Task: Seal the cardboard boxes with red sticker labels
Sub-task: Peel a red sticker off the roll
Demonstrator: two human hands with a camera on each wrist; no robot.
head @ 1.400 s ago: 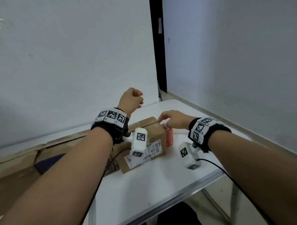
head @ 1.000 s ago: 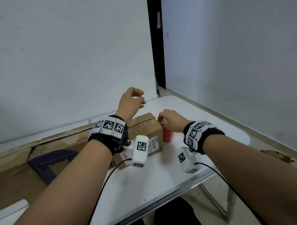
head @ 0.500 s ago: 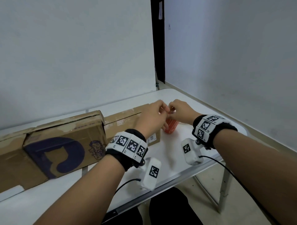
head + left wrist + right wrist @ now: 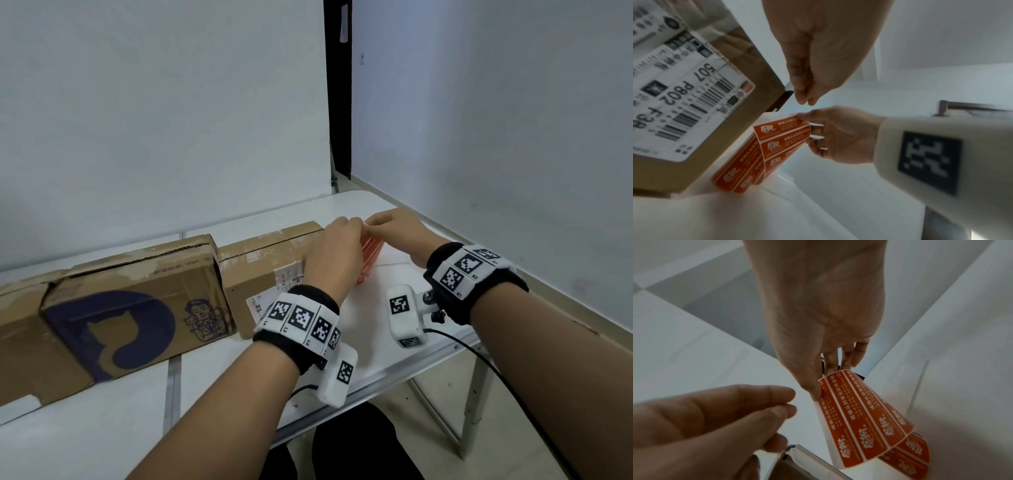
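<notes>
A strip of red sticker labels (image 4: 371, 251) rises from its roll (image 4: 735, 175) on the white table, just right of the small cardboard box (image 4: 270, 274) with a shipping label (image 4: 684, 100). My right hand (image 4: 822, 382) pinches the strip's top end (image 4: 783, 139) between thumb and fingers. My left hand (image 4: 804, 99) hovers just above and left of that end, fingertips close together and holding nothing. In the right wrist view the left hand (image 4: 789, 400) sits a short gap from the white backing edge of the strip (image 4: 863, 421).
A larger cardboard box with a purple logo (image 4: 137, 308) stands left of the small box, and another box (image 4: 20, 329) lies at the far left. The table's front edge (image 4: 394, 380) is near my wrists. White walls close in behind and to the right.
My left hand came down from a raised fist above the small box to meet the right hand at the stickers. The right hand has lifted the strip's end off the roll.
</notes>
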